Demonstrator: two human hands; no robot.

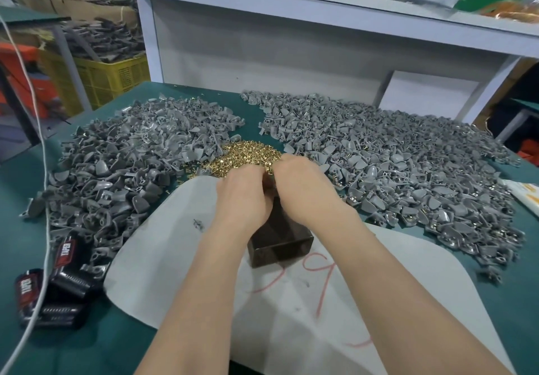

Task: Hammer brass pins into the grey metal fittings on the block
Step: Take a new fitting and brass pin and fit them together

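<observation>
Fingers (280, 167) of both hands are curled in tight, meeting over the far top end of the dark block (280, 240). The tips are turned away from the camera, so whether they pinch a pin or a fitting I cannot tell. The left hand (243, 196) and right hand (304, 191) are knuckle to knuckle, almost touching.

The block stands on a pale sheet (175, 258) on the green table (87, 351). The brass pins (245, 154) are heaped just beyond it, between the left pile of grey fittings (116, 164) and the right pile of grey fittings (408, 164).

The danger, as I read it:
- A pin this small could slip from the pinch and vanish into the heap.
- A pin seated crooked would likely bend under a blow.
- Any fingers left at the block's top would be right in the strike zone.

No hammer is in view at all.

Both piles crowd close to the block, so an elbow swing may scatter parts. At lower left sit black cases marked TAPED (62, 269), with a white cord (44, 199) trailing past them. A yellow crate (116, 77) stands beyond the table, and a shelf (291, 7) hangs overhead.
</observation>
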